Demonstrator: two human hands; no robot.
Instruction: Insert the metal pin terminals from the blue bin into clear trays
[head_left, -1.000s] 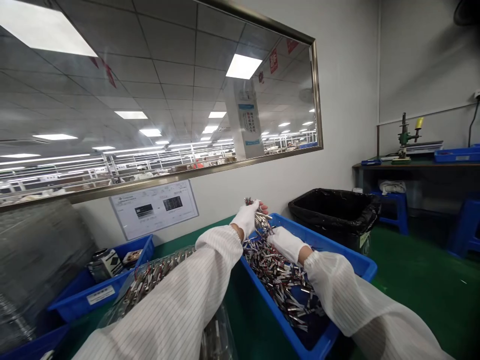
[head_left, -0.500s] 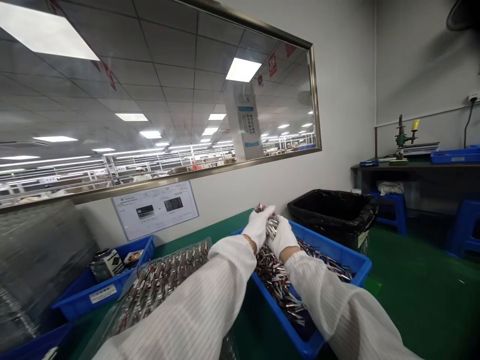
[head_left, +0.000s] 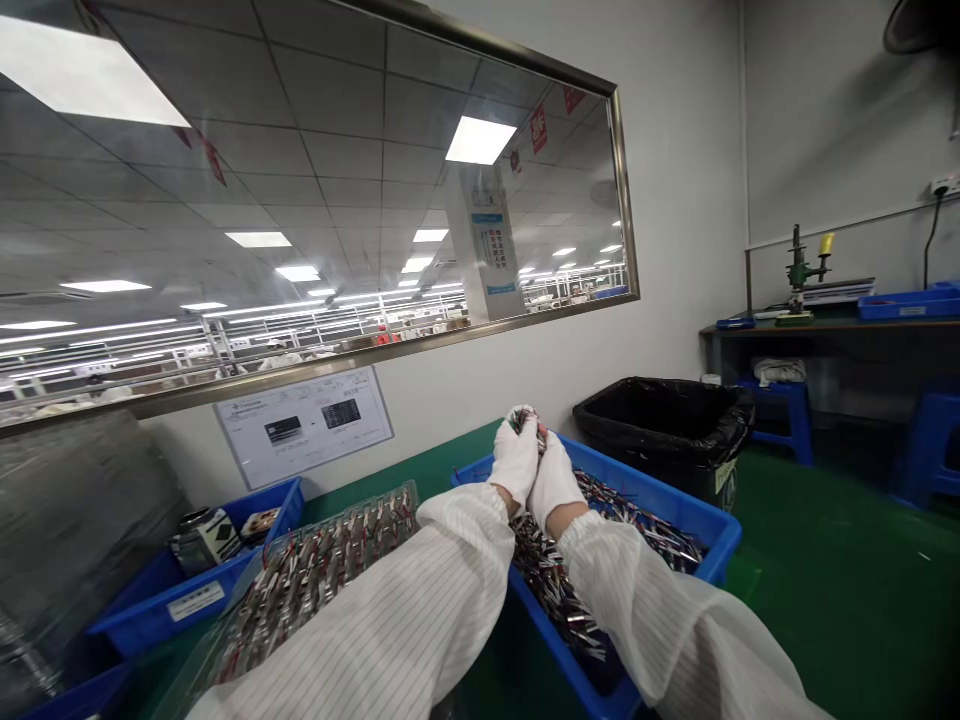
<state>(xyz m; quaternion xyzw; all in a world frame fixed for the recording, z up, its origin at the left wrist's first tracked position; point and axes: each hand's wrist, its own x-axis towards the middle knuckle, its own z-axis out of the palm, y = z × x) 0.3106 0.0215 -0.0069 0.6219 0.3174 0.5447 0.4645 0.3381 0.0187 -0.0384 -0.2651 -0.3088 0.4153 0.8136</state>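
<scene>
My left hand (head_left: 516, 458), in a white glove, is closed round a bunch of small silvery wired parts (head_left: 538, 432). Against it from the right presses my right hand (head_left: 553, 482), also gloved, its fingers wrapped about the same bunch. Both hands are over the far end of a blue bin (head_left: 720, 550). Many loose thin parts with red, white and dark leads (head_left: 559, 590) lie in that bin. Left of my forearms, a clear plastic tray (head_left: 409, 492) carries rows of similar parts. The fingertips are largely hidden behind the gloves.
A blue bin with a white label (head_left: 196, 600) holds a dark can-like item at left. A black-lined trash bin (head_left: 664, 415) stands beyond the parts bin. A printed sheet (head_left: 304, 425) hangs under the window. A side table (head_left: 840, 325) bears a green hand press (head_left: 799, 275).
My two hands have come closer together round the bunch, and less of it shows between them. The view has shifted slightly.
</scene>
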